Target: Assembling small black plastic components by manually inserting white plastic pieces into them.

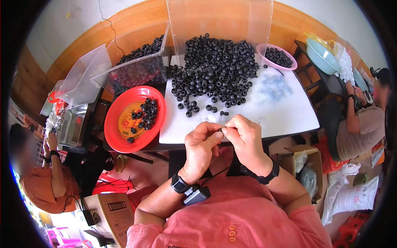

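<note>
My left hand (199,149) and my right hand (245,139) meet over the near edge of the white work surface. Their fingertips pinch one small black piece (221,129), mostly covered by the fingers, so its exact shape cannot be made out. Beyond them lies a large heap of round black pieces with holes (215,68), like big beads. A few stray ones sit just ahead of my fingers, including a black piece with a narrow end (224,113). Small clear bluish bits (273,87) are scattered right of the heap.
A red plate (111,128) with black pieces stands at left, before a clear bin (136,68) of more. A pink bowl (294,62) of them is at back right. Two people, one (45,182) at left and one (359,128) at right, work at side tables. Cardboard boxes flank me.
</note>
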